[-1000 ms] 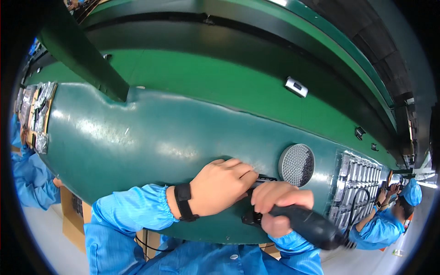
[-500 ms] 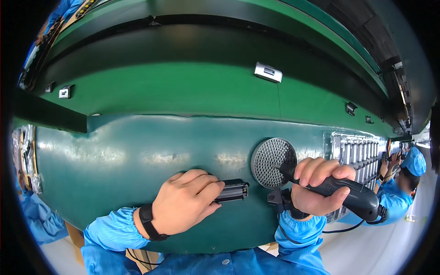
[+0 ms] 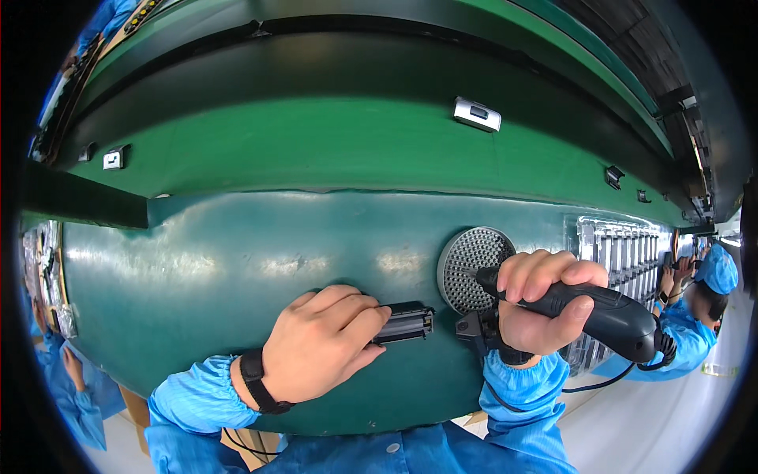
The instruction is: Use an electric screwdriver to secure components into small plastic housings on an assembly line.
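Black part (image 3: 404,322) lies on the green belt (image 3: 197,268), pinned under the left hand (image 3: 320,347). The right hand (image 3: 545,304) clenches a driver (image 3: 600,316) just right of it; next, I judge, the tip must meet the part squarely.

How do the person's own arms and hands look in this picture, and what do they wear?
Both forearms are covered by bright blue smock sleeves with gathered elastic cuffs, the left sleeve and the right sleeve. The left hand is bare, with a black wristband beside the cuff. The right hand is bare too; no gloves or rings show.
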A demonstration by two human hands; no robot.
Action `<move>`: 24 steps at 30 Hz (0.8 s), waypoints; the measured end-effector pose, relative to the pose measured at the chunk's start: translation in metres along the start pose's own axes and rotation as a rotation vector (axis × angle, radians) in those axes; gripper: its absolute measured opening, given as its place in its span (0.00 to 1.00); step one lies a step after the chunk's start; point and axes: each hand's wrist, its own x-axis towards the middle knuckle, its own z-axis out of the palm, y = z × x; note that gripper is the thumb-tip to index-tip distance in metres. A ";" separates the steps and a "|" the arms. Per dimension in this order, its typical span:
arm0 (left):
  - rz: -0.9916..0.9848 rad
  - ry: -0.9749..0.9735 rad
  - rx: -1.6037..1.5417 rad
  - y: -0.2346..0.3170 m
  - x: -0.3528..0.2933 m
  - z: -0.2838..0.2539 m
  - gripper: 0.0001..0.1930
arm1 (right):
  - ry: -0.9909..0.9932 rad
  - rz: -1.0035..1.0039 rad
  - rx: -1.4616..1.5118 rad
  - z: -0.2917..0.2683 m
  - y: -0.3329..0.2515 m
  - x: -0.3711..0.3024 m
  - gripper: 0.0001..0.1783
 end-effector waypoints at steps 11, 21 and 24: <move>0.039 0.065 -0.022 -0.012 -0.005 0.006 0.23 | 0.051 -0.040 0.028 0.006 -0.012 -0.002 0.20; 0.043 0.061 -0.010 -0.007 -0.007 0.007 0.24 | -0.166 -0.121 0.168 0.031 -0.021 -0.036 0.24; 0.029 0.054 -0.006 -0.009 -0.006 0.006 0.24 | -0.213 -0.198 0.192 0.030 -0.005 -0.037 0.25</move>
